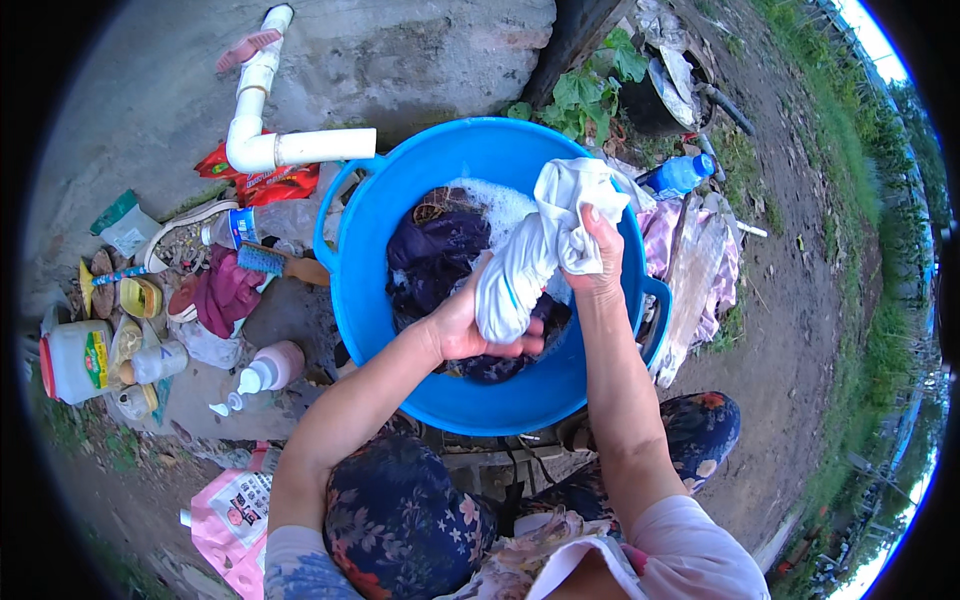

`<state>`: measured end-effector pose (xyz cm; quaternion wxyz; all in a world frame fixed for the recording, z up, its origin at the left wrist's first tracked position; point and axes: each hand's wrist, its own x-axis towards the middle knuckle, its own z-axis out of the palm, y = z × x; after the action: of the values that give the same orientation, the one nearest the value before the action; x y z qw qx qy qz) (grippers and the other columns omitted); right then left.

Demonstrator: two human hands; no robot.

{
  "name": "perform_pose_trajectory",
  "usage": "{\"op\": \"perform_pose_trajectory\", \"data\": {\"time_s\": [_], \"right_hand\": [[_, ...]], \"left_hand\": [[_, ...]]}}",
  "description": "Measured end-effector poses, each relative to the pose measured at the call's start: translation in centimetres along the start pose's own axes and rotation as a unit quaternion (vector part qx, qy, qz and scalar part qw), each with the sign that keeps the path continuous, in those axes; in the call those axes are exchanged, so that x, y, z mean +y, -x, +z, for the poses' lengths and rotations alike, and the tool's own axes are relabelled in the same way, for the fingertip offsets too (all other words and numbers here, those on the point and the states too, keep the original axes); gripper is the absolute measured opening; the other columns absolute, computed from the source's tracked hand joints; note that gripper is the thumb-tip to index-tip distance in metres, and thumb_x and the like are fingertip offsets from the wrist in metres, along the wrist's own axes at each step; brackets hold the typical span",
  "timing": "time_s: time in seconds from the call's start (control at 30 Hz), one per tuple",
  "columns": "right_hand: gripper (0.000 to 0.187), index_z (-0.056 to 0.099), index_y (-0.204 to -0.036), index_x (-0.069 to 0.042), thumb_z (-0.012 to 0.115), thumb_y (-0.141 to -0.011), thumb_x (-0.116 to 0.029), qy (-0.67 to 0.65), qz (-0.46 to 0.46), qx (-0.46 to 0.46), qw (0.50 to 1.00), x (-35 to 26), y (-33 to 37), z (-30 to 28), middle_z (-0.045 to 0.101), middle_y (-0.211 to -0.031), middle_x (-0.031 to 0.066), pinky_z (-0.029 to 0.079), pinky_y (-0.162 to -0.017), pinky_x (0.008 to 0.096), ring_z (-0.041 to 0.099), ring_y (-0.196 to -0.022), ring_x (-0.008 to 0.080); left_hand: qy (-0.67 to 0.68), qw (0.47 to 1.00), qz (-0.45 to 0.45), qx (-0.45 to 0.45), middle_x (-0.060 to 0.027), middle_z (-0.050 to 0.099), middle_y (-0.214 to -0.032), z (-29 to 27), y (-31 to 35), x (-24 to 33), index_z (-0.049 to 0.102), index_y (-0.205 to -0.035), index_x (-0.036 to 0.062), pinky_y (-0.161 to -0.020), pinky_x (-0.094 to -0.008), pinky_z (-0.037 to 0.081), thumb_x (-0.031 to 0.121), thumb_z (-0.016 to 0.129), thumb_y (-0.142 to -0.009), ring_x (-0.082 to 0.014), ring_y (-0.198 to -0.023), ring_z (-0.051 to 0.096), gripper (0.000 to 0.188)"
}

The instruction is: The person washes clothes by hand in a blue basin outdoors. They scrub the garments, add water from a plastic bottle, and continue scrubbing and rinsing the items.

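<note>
A bunched, twisted white cloth is held up over a big blue tub. My left hand cups its lower end from below, fingers curled under it. Higher up and to the right, my right hand grips the upper part, its thumb pressed along the side. I cannot tell which kind of garment the cloth is. Below it in the tub lie dark purple wet clothes, partly hidden by the cloth and my left hand. White suds float beside them.
White pipe ends near the tub's far left rim. To the left lie a scrubbing brush, a pump bottle, a jug and a maroon cloth. A blue bottle and a wooden board sit right of the tub.
</note>
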<state>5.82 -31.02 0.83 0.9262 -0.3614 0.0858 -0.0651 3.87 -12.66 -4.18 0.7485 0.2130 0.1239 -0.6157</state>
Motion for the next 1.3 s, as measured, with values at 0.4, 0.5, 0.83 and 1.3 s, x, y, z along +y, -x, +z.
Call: {"op": "perform_pose_trajectory", "data": {"time_s": [0.4, 0.5, 0.83, 1.3], "right_hand": [[0.035, 0.051, -0.123, -0.006, 0.056, -0.091, -0.019, 0.22, 0.261, 0.165, 0.926, 5.9, 2.3, -0.7, 0.062, -0.106, 0.0121, 0.054, -0.077, 0.0354, 0.064, -0.092, 0.0231], [0.034, 0.049, -0.123, -0.008, 0.053, -0.093, -0.023, 0.074, 0.307, 0.126, 0.941, 5.5, 4.6, -0.9, 0.061, -0.108, 0.0121, 0.053, -0.08, 0.0369, 0.062, -0.096, 0.0234], [0.041, 0.052, -0.107, -0.008, 0.071, -0.073, 0.0, 0.054, 0.049, 0.169, 0.983, 3.7, 3.6, -2.1, 0.06, -0.099, 0.0075, 0.052, -0.08, 0.036, 0.061, -0.09, 0.0213], [0.061, 0.052, -0.11, -0.004, 0.08, -0.056, 0.004, 0.25, -0.126, -0.014, 0.96, -0.6, 5.6, 2.4, 0.057, -0.109, 0.0074, 0.044, -0.094, 0.0343, 0.056, -0.104, 0.0179]], "left_hand": [[-0.622, 0.46, 0.612, 0.164, -0.0086, 0.054, -0.07, 5.2, -0.1, 2.1, 0.048, -0.062, 0.0041, -0.054, -0.0325, 0.044, 0.009, 0.077, -0.07, -0.0225, -0.061, 0.055, 0.03], [-0.637, 0.409, 0.643, 0.117, -0.0071, 0.057, -0.072, 5.1, 0.0, 2.0, 0.058, -0.069, 0.0069, -0.053, -0.0316, 0.045, 0.015, 0.075, -0.074, -0.0213, -0.063, 0.056, 0.019], [-0.472, 0.72, 0.496, 0.109, -0.022, 0.031, -0.145, 3.1, -0.7, -0.5, 0.011, -0.147, 0.0013, -0.111, -0.0398, 0.025, 0.012, 0.055, -0.082, -0.0307, -0.134, 0.034, 0.079], [0.141, 0.97, 0.198, -0.022, -0.0111, 0.055, -0.123, 3.9, 1.5, 1.2, 0.043, -0.131, 0.0088, -0.094, -0.0434, 0.049, 0.039, 0.052, -0.092, -0.0273, -0.108, 0.059, 0.051]]}}
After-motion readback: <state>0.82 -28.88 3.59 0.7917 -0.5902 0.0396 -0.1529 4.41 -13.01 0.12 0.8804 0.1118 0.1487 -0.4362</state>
